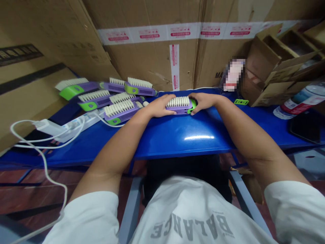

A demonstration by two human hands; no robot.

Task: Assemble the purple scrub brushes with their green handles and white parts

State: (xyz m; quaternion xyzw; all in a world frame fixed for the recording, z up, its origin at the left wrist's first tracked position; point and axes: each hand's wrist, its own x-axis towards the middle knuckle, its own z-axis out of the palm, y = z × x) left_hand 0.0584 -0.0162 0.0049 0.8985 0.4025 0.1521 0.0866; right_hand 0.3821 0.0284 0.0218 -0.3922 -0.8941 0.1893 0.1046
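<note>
A purple and green brush (179,105) lies bristles up on the blue table, its pale bristles facing me and its green end to the right. My left hand (162,105) is closed round the purple left end, thumb along the near side. My right hand (201,102) grips the green end between thumb and fingers. Left of my hands rests a loose group of similar brushes (120,110), all with bristles upward.
A white power strip (73,125) with cables lies at the left. Taped cardboard boxes (152,57) wall the back. At the right are open cartons (274,64), a green plastic piece (241,102), a bottle (299,101) and a dark phone (306,127).
</note>
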